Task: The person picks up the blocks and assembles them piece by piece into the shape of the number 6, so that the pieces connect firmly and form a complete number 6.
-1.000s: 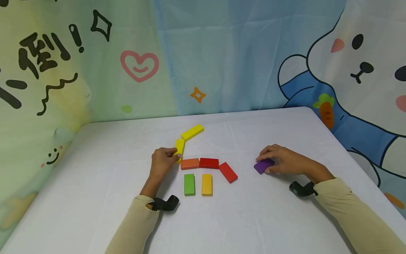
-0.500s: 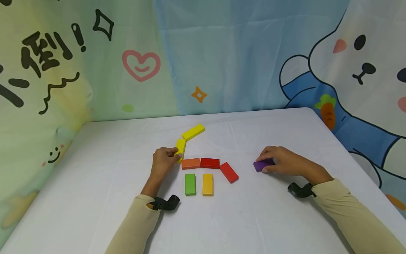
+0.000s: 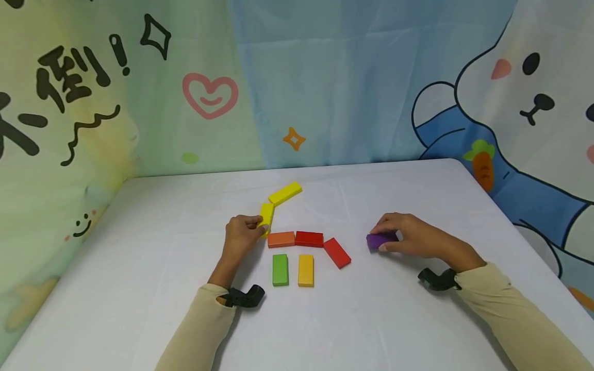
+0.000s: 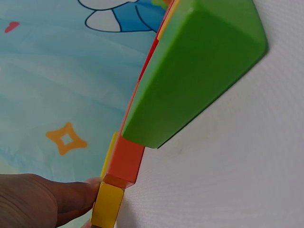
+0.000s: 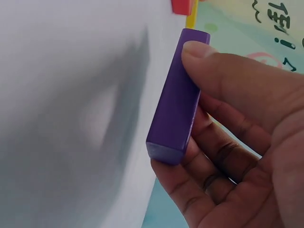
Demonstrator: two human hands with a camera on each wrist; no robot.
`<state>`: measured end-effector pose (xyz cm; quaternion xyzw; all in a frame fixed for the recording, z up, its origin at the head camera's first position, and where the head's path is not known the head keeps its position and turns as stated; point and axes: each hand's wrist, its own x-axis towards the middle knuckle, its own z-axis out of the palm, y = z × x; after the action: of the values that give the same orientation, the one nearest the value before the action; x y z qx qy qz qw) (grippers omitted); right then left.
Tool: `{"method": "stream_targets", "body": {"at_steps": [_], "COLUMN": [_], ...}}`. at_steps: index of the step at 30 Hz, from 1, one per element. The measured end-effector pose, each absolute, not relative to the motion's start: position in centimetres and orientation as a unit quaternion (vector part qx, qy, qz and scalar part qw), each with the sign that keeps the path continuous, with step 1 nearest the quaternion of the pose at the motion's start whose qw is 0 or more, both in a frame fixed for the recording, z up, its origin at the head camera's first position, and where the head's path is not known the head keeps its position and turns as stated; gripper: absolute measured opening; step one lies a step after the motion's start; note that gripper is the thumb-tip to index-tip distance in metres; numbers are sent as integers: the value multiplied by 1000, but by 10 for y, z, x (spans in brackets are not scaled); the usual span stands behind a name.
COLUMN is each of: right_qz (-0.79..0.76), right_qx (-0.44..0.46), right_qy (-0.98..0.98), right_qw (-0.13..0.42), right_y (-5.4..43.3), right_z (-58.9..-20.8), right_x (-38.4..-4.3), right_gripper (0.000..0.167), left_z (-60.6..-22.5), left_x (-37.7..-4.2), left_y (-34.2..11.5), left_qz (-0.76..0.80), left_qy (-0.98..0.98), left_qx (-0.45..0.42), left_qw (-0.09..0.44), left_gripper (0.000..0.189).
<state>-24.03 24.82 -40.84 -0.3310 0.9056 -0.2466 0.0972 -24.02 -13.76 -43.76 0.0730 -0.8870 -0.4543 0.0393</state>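
My left hand (image 3: pixel 240 237) pinches a yellow block (image 3: pixel 266 212) between thumb and fingers. In the left wrist view, that yellow block (image 4: pixel 107 205) stands end-on against the orange block (image 4: pixel 124 161). Further right, my right hand (image 3: pixel 413 235) grips a purple block (image 3: pixel 378 240). The right wrist view shows the thumb on one face of the purple block (image 5: pixel 173 104) and fingers curled at its other side. A second yellow block (image 3: pixel 285 194) slants off the far end of the pinched one. An orange block (image 3: pixel 281 239) and two red blocks (image 3: pixel 309 239) continue the line rightward, the last one angled.
In front of the line lie a green block (image 3: pixel 280 270) and an amber-yellow block (image 3: pixel 306 270), side by side with a gap. A white cloth covers the table (image 3: pixel 362 319). A printed curtain (image 3: pixel 334 93) hangs behind the table's far edge.
My right hand has shifted slightly left with the purple block, which has turned to lie more nearly crosswise. My left hand stays on the yellow block. The head view has moved a little.
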Motion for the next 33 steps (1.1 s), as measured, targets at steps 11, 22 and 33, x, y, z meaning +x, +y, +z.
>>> {"method": "stream_targets", "body": {"at_steps": [11, 22, 33], "right_qz": [-246, -252, -234], "right_qx": [-388, -401, -428], "right_qy": [884, 873, 862], "right_qw": [92, 114, 135], "right_y": [230, 208, 185], "right_z": [-402, -390, -383], "right_x": [-232, -220, -202], "right_gripper": [33, 34, 36], "left_z": [-440, -440, -439], "left_x": [-242, -242, -240], "left_y": [-137, -137, -140], "left_qz": [-455, -449, -454], "left_qy": [-887, -890, -887], "left_qx": [64, 58, 59], "left_qw": [46, 54, 56], "left_gripper": [33, 33, 33]}}
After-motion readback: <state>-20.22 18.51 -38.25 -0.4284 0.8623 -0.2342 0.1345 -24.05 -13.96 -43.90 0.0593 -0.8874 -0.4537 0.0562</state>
